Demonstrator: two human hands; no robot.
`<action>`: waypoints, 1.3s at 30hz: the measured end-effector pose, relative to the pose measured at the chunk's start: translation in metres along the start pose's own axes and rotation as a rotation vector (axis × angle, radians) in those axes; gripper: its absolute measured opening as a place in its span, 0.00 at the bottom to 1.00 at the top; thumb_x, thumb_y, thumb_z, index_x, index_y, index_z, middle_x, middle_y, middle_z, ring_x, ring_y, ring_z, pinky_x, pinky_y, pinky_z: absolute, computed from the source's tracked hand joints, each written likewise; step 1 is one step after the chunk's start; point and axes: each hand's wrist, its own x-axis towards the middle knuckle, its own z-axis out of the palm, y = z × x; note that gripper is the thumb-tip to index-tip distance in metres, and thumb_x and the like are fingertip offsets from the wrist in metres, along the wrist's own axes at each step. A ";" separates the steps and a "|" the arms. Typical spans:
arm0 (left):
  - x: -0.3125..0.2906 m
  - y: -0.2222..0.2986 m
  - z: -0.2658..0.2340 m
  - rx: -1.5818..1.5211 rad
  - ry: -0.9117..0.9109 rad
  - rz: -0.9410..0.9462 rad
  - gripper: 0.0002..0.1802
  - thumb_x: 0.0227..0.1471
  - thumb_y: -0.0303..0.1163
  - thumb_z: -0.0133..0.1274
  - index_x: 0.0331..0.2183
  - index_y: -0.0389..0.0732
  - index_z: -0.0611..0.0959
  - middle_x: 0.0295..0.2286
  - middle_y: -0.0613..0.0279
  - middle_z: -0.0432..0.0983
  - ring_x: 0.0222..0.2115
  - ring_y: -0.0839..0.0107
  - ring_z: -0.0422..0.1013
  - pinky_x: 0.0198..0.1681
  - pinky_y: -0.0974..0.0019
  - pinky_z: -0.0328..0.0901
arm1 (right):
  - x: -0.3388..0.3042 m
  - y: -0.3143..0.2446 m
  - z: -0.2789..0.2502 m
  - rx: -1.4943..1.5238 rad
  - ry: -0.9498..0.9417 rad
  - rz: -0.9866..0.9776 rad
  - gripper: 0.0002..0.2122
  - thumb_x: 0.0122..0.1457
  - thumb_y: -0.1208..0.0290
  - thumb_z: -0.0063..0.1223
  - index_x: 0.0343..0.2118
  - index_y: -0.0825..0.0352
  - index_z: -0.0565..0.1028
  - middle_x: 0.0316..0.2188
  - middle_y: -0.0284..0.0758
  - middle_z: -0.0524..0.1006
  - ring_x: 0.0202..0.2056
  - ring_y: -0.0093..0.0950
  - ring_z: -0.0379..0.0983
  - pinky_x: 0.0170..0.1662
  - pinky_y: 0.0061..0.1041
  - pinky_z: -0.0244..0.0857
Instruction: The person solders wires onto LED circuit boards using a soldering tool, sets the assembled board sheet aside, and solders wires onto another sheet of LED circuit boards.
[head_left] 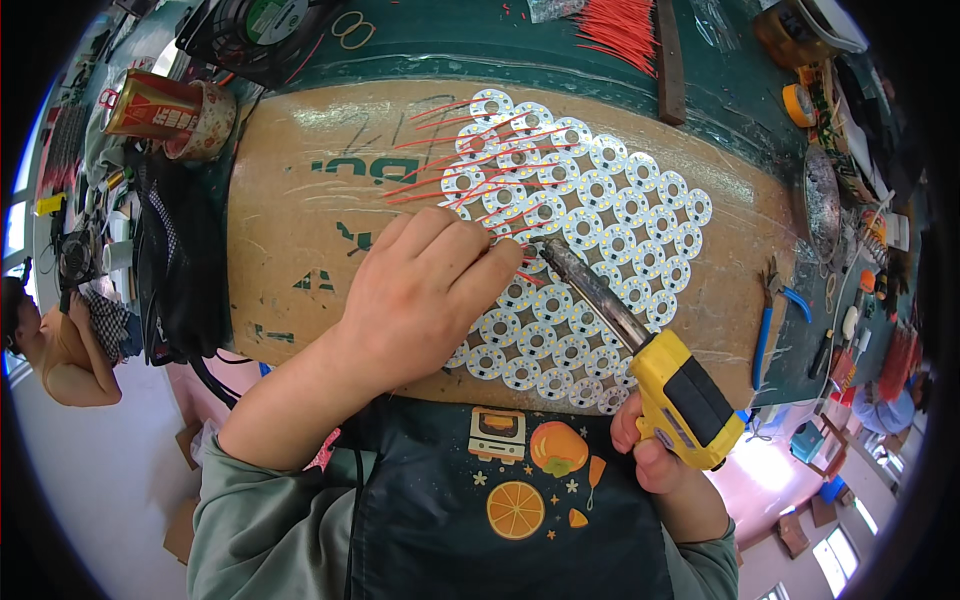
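Note:
My right hand (645, 450) grips a yellow and black soldering gun (688, 395) by its handle. Its dark tip slants up and left onto a board in the middle of the sheet of round white LED boards (597, 188). Close to that tip, my left hand (425, 285) has thumb and fingers pinched on a thin red wire, mostly hidden by the fingers. Several red wires (430, 180) lie across the upper left boards, with ends sticking out to the left. The boards under my left hand are hidden.
Beneath the boards is a brown cardboard sheet (290, 215) on a green table. Loose red wires (618, 35) and a dark metal bar (669, 65) lie beyond. Blue-handled pliers (765, 335) rest at right, a red can (155, 105) stands at left. Another person (75, 350) sits far left.

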 end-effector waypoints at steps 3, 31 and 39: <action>0.002 0.002 0.000 -0.002 0.028 -0.013 0.17 0.38 0.24 0.54 0.36 0.41 0.83 0.29 0.64 0.74 0.30 0.65 0.71 0.36 0.63 0.66 | 0.000 0.000 -0.001 -0.057 0.008 -0.020 0.10 0.59 0.67 0.60 0.34 0.67 0.71 0.22 0.28 0.67 0.22 0.21 0.63 0.24 0.22 0.58; -0.004 0.001 -0.051 -0.025 -0.091 -0.061 0.21 0.37 0.27 0.55 0.40 0.37 0.82 0.30 0.63 0.73 0.32 0.63 0.71 0.37 0.61 0.66 | 0.010 0.001 0.008 0.104 -0.021 -0.060 0.40 0.54 0.47 0.64 0.62 0.65 0.58 0.26 0.23 0.67 0.27 0.19 0.68 0.52 0.41 0.63; 0.000 0.011 -0.016 -0.094 -0.029 -0.003 0.19 0.34 0.22 0.58 0.36 0.38 0.83 0.29 0.62 0.74 0.29 0.64 0.72 0.33 0.63 0.67 | -0.008 -0.002 -0.004 0.081 -0.080 0.065 0.41 0.52 0.49 0.66 0.61 0.68 0.58 0.29 0.27 0.66 0.30 0.21 0.66 0.39 0.29 0.68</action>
